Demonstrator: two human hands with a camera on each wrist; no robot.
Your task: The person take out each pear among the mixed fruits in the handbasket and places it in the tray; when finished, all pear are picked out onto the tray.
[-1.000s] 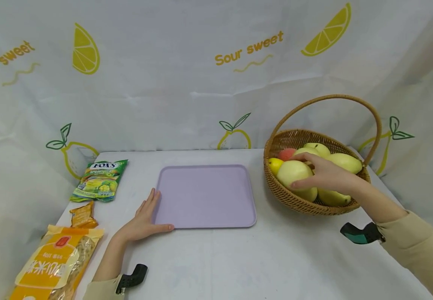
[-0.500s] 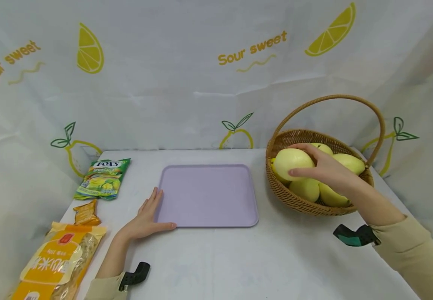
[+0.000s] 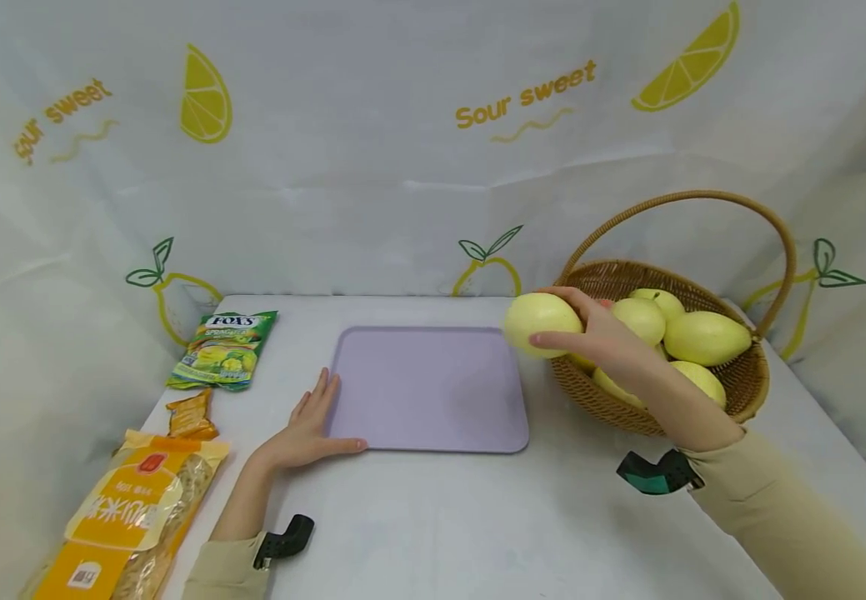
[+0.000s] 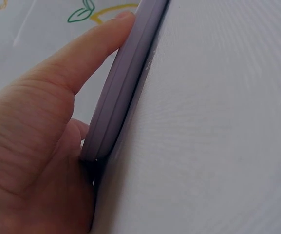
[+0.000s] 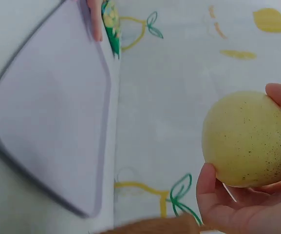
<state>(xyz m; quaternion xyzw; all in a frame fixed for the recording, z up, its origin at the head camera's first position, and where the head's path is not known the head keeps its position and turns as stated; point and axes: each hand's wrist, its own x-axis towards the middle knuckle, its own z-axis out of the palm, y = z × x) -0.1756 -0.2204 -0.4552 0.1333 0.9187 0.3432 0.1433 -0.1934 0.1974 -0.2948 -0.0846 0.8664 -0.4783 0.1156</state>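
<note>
In the head view my right hand point(image 3: 608, 337) holds a round, pale yellow-green pear point(image 3: 540, 325) above the table, left of the wicker basket point(image 3: 755, 396). The right wrist view shows thumb and fingers gripping the speckled pear point(image 5: 247, 139) from opposite sides. My left hand point(image 3: 305, 432) rests at the near left corner of a flat lilac tray point(image 3: 428, 387), its fingers extended along the left side and its thumb along the front edge. Up close in the left wrist view, the thumb touches the tray's rim point(image 4: 118, 92).
Several pale fruits, including a pear point(image 3: 706, 337), lie in the basket, whose tall handle point(image 3: 691, 195) arches over them. On the left are a green candy bag point(image 3: 224, 350), a small orange packet point(image 3: 192, 415) and a large yellow food bag point(image 3: 128, 517). A printed cloth hangs behind.
My right hand has lifted the pear out of the basket and carried it left toward the tray. The left hand keeps its place at the tray's corner. The head view has shifted slightly.
</note>
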